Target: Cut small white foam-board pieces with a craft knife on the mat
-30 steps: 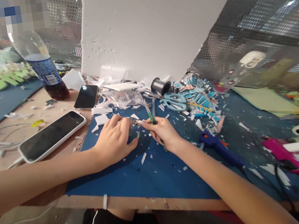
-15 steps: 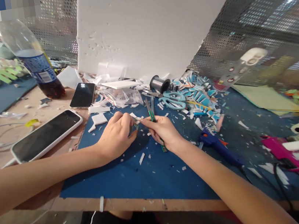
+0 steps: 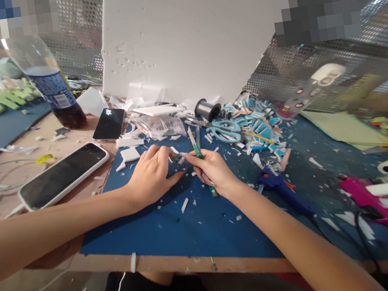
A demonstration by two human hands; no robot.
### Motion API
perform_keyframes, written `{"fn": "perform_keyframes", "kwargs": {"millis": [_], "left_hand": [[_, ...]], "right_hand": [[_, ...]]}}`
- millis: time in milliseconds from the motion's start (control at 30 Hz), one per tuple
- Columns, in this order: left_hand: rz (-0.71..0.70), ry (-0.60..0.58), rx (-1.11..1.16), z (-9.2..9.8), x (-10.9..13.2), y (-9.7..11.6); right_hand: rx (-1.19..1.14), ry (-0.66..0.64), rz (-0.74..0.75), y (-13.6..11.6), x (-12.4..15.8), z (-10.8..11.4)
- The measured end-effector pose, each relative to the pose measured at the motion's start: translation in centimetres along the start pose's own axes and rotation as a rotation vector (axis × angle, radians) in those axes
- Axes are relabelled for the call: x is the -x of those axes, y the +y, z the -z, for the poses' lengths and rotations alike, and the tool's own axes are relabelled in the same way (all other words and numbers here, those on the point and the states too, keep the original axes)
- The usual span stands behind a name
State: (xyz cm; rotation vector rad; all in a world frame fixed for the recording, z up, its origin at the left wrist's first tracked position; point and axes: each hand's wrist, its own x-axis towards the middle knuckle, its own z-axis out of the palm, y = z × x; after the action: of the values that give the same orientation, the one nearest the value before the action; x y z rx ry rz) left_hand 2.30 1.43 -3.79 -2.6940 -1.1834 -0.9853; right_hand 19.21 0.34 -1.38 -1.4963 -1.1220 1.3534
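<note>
A green craft knife (image 3: 214, 191) with its blade pointing up and away is held in my right hand (image 3: 215, 169). The thumb and forefinger of that hand come together beside a small white scrap (image 3: 181, 160); whether they pinch it too, I cannot tell. Just left of it, my left hand (image 3: 150, 173) rests low over the blue mat (image 3: 148, 233), thumb stretched apart from the bent fingers, with nothing visible in its grasp. A thin white piece (image 3: 174, 151) shows by its fingertips. Small white offcuts (image 3: 184, 205) are scattered around both hands.
Light-blue scissors (image 3: 226, 131), a wire spool (image 3: 207, 109) and a heap of blue-white scraps (image 3: 258, 119) lie beyond. At left are two phones (image 3: 64, 175) (image 3: 108, 123) and a cola bottle (image 3: 55, 95). Blue (image 3: 287, 192) and pink (image 3: 378, 199) glue guns lie right. A white board (image 3: 193, 35) stands behind.
My left hand's thumb and fingers have parted from their closed pinch, and the thumb now points toward my right hand. The right hand keeps the knife in nearly the same place.
</note>
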Motion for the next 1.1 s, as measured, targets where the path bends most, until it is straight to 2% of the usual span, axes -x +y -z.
{"fn": "perform_keyframes", "kwargs": {"millis": [67,167,333,533,767,967,1100], "left_hand": [[-0.005,-0.012,-0.051,0.0,0.0,-0.1],[-0.089,-0.019,-0.18,-0.1,-0.1,-0.2],[-0.229,0.089,-0.297,0.0,-0.1,-0.6],[-0.41,0.139,-0.319,1.0,-0.3,-0.7],[-0.361,0.118,-0.347,0.4,0.0,-0.2],[-0.355,0.194,-0.266,0.0,0.0,-0.4],[-0.351,0.175,-0.256,0.2,0.0,-0.6]], "right_hand": [[0.011,-0.021,0.009,0.1,0.0,-0.1],[0.023,-0.059,0.027,0.3,-0.1,-0.1],[0.04,-0.089,0.052,0.1,0.2,-0.1],[0.171,0.04,0.178,0.1,0.2,0.0],[0.413,0.067,0.352,1.2,-0.6,-0.1],[0.633,0.023,0.449,0.8,-0.8,-0.1],[0.694,-0.019,0.475,0.6,-1.3,0.1]]}}
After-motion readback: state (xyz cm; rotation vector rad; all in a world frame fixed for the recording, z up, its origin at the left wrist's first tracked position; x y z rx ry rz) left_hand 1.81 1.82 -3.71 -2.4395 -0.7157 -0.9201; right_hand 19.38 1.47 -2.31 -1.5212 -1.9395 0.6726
